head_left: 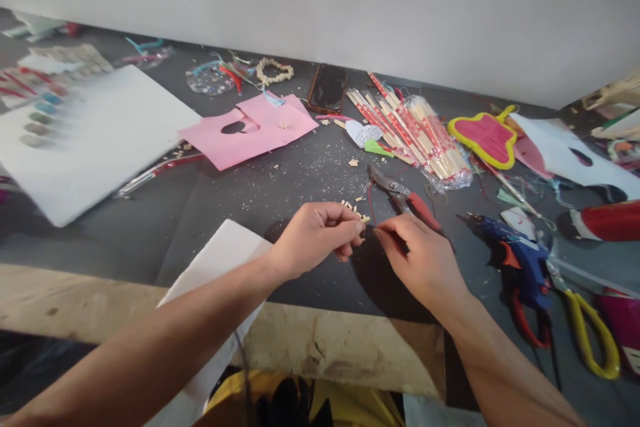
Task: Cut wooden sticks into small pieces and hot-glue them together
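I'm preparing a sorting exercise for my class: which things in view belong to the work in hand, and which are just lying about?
Seemingly in use:
- small pale stick-like piece, in the left hand
- thin red cord, at the right hand

Seemingly lying about:
- pink paper sheet with a cut-out hole
- black rectangular phone
- blue plastic glue gun

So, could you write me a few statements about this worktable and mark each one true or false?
1. The left hand holds a small pale piece at its fingertips. True.
2. The pruning shears hang on the wall. False: the pruning shears lie on the table, close to the right hand.
3. The pink card has a hole cut in it. True.
4. The scissors have blue handles. False: the scissors have yellow handles.
5. The phone lies left of the wrapped sticks. True.
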The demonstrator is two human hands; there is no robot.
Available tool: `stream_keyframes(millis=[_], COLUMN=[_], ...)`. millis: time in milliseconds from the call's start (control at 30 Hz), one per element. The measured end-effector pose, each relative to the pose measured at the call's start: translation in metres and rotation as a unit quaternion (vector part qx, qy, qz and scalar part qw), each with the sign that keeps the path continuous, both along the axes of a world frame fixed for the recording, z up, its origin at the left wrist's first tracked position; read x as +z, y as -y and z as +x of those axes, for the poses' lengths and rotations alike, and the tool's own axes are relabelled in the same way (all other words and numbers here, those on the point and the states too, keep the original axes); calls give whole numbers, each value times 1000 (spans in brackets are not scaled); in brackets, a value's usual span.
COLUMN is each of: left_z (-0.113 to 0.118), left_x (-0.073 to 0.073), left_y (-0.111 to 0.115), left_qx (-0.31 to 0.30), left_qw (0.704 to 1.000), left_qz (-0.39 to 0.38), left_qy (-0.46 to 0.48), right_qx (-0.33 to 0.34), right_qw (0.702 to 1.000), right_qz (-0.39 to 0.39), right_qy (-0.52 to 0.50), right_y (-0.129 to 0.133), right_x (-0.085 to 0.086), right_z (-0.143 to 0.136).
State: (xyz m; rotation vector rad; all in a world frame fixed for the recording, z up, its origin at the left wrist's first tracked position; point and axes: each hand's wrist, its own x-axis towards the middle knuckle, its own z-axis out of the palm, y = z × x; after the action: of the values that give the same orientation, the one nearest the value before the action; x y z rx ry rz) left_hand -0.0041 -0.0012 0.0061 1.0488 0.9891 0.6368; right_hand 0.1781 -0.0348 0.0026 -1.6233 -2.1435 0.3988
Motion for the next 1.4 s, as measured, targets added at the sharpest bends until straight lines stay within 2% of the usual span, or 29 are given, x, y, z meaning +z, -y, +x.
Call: stream_keyframes(millis=[67,133,300,433,533,633,700,767,867,933,1000,1033,1067,1100,1133,1233,1300,1400], left_z=[-1,-2,-2,-2,-2,-2,-2,-3,-4,-6,-7,-8,-9,-9,-10,-14,-16,-16], left_x=[-4,-7,-7,-5,-4,-6,-6,-7,-8,-8,-8,-8,-7,-6,-5,-1,1,0], left_y=[-1,-3,-3,-3,-4,-5,-6,-7,-8,-9,-11,-11,-13,-14,-15,-18,-19,-20], left_qx=[20,32,38,50,56,57,62,69,84,99,110,115,122,130,142,178,193,200], left_qw=[1000,998,997,996,995,994,993,992,987,983,980,978,977,975,973,965,963,963], left_qz=[1,-6,-26,-34,-34,-35,-35,-34,-36,-35,-34,-34,-34,-34,-31,-7,11,32], left_qy=[23,47,66,60,74,85,90,100,131,151,164,169,174,178,182,191,188,175], right_qx=[31,35,-63,-61,-48,-50,-62,-103,-181,-195,-162,-137,-113,-90,-70,-27,3,44], right_qw=[999,999,983,968,968,969,977,985,980,945,884,860,854,867,893,981,1000,993], right_qz=[4,27,104,64,30,37,51,67,40,-46,-161,-204,-230,-238,-227,-107,-16,51], right_qy=[14,21,134,234,246,238,198,125,-71,-259,-409,-447,-453,-430,-382,-162,-26,99], right_y=[-1,-2,-4,-11,-15,-18,-20,-21,-21,-17,-11,-8,-6,-4,-2,-1,-1,-2], right_x=[-2,-1,12,7,-4,-10,-9,-4,8,16,24,26,28,28,27,20,13,7], right_z=[2,6,35,52,53,51,52,53,52,48,43,41,39,38,37,37,37,36])
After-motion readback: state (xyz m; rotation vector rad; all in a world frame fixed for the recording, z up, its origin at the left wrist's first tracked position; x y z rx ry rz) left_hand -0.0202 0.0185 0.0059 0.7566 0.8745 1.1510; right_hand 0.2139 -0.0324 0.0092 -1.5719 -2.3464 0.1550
